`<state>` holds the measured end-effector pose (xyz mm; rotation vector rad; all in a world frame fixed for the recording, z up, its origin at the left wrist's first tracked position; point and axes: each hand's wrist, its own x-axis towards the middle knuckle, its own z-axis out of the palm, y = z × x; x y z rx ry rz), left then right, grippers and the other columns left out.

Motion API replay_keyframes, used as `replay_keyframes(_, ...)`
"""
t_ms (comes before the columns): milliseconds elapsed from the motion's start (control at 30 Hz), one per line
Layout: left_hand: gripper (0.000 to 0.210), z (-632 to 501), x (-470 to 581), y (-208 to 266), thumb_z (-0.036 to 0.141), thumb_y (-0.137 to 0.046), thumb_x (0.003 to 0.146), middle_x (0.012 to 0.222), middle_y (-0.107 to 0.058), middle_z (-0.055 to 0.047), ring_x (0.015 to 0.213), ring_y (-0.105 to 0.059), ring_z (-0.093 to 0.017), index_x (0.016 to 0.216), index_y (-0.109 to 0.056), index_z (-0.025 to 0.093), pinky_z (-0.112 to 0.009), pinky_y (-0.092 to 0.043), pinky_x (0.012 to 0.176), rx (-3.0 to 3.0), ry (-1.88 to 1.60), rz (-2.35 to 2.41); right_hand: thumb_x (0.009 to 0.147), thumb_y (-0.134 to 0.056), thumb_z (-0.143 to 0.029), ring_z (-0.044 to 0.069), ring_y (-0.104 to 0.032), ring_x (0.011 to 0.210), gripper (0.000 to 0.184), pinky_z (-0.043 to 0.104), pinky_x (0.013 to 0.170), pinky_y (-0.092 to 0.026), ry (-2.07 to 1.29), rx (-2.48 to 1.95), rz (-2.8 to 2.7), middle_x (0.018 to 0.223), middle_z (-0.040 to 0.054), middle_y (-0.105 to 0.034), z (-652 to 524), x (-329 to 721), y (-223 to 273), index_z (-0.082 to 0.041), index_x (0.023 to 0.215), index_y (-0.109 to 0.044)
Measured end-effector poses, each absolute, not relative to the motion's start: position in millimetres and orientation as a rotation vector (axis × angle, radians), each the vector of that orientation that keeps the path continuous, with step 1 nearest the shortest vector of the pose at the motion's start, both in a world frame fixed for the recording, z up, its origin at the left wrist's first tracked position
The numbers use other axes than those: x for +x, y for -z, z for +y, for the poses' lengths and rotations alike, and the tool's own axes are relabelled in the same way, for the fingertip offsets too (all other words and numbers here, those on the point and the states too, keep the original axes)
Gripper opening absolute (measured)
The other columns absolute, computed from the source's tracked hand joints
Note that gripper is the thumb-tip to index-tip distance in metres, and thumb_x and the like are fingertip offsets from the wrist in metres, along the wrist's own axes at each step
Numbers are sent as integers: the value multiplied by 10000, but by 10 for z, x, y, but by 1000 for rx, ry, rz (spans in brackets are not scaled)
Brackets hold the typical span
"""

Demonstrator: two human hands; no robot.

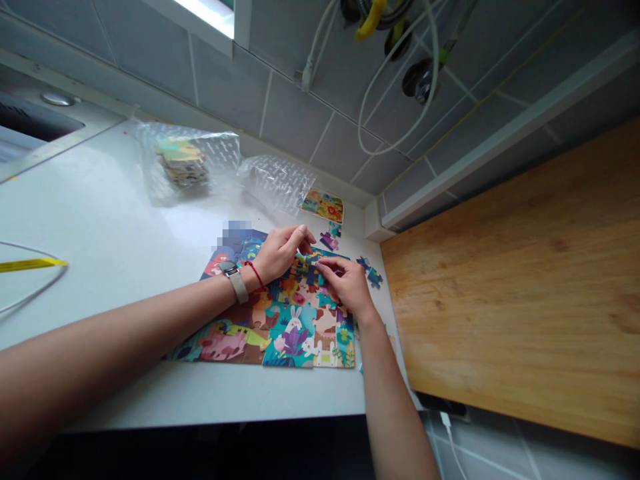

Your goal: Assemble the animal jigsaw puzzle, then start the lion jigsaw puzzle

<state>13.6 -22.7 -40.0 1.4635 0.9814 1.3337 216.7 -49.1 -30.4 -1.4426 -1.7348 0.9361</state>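
A colourful animal jigsaw puzzle (295, 337), mostly joined, lies flat on the white counter (125, 267). Over its upper part is my left hand (280, 253), wearing a watch and a red string, its fingers curled; what they hold, if anything, is hidden. Close beside it, my right hand (347, 283) pinches a small puzzle piece (316, 261) between thumb and fingertips, low over the puzzle's upper right. Loose purple and teal puzzle pieces (330, 241) sit just beyond my fingers. Several dark blue pieces (370, 272) lie to the right of my right hand.
A clear plastic bag (220, 150) with a stack of puzzle pieces (183, 161) stands at the back. Next to it are a crumpled wrapper (275, 180) and a picture card (324, 205). A wooden panel (510, 287) borders the right side. A white cable (361, 127) hangs by the tiled wall.
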Motion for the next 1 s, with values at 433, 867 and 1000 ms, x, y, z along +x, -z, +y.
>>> replay_keyframes(433, 324, -283, 168, 401, 404, -494, 994, 963, -764, -62, 904, -687, -217, 964, -730, 183, -318, -492, 831, 1962, -1156, 1082, 703, -894, -506, 199, -725, 574, 515, 281, 486, -587, -1416, -1398, -1331, 772, 15, -742, -554, 2243, 275, -202, 1091, -743)
replay_keyframes(867, 347, -281, 154, 378, 413, -452, 1025, 910, -777, -43, 839, -708, -194, 981, -713, 190, -291, -514, 771, 1808, -1235, 1072, 910, -725, -362, 188, -655, 787, 197, 323, 753, -544, -669, -1399, -1882, 962, 57, -735, -472, 2392, 277, -232, 1025, -820)
replay_keyframes(1000, 386, -262, 143, 390, 433, -424, 1043, 899, -770, -45, 833, -702, -191, 1002, -712, 179, -296, -518, 796, 1709, -1305, 1091, 856, -821, -380, 218, -667, 981, 278, 359, 908, -546, -738, -1367, -2083, 1063, 57, -677, -506, 2388, 308, -268, 1110, -817)
